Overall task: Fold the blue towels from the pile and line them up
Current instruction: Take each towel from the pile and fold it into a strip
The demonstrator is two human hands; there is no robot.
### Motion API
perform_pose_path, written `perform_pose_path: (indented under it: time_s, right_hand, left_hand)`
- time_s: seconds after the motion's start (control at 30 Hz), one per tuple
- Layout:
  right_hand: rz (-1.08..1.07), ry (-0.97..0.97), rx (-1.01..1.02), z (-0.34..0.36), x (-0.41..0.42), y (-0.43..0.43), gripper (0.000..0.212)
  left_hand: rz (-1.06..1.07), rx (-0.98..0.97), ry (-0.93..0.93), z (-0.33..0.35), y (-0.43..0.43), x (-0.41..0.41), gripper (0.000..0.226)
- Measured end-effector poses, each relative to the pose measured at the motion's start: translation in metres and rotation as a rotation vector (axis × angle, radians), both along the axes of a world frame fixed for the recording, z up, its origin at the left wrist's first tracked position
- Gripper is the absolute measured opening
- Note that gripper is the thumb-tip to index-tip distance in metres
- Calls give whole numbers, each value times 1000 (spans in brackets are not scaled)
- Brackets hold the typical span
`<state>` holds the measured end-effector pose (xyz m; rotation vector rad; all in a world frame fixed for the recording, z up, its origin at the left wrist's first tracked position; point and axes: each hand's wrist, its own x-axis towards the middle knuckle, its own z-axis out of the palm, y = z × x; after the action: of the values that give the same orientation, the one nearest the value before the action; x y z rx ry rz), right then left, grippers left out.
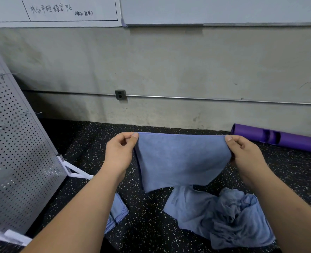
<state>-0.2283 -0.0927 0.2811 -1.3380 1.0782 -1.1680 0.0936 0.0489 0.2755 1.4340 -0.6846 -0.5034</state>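
1. Blue towel (182, 161) hangs in the air above the floor (147, 225), stretched between both hands. Its top edge runs straight and level, its side edges slant inward, and its bottom edge hangs loose and uneven.
2. The left hand (120, 152) pinches the top corner at the 9 o'clock end, thumb and fingers curled on the cloth. The right hand (246, 156) clamps the 3 o'clock corner the same way.
3. A pile of crumpled towels (224, 216) lies on the floor at 5 o'clock from the held towel. Whether the hanging edge touches it cannot be told.
4. Folded towels (117, 210) lie at 7 o'clock, partly hidden by the left forearm, with their layered edges showing.
5. Bare speckled floor lies open at 6 o'clock, between the folded towels and the pile, and at 12 o'clock up to the wall (169, 61).
6. A perforated panel (14, 143) leans at 9 o'clock, its white foot near the left wrist. A purple rolled mat (278, 139) lies along the wall at 2 o'clock.
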Motion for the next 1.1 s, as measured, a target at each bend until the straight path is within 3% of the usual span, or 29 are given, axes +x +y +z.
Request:
perform_pose_path:
  time_s: [0.2, 0.43, 0.67, 1.1]
  right_hand:
    - [-74, 52, -26, -2, 6, 3, 14]
    - [-139, 126, -54, -8, 23, 6, 11]
    - [-71, 145, -137, -10, 47, 16, 4]
    - [93, 235, -153, -20, 78, 36, 11]
  left_hand:
    - [50, 71, 185, -3, -9, -13, 10]
    - [26, 167, 47, -8, -14, -35, 11]
    - [-69, 186, -105, -7, -16, -63, 7]
    - [-162, 189, 31, -5, -20, -92, 3]
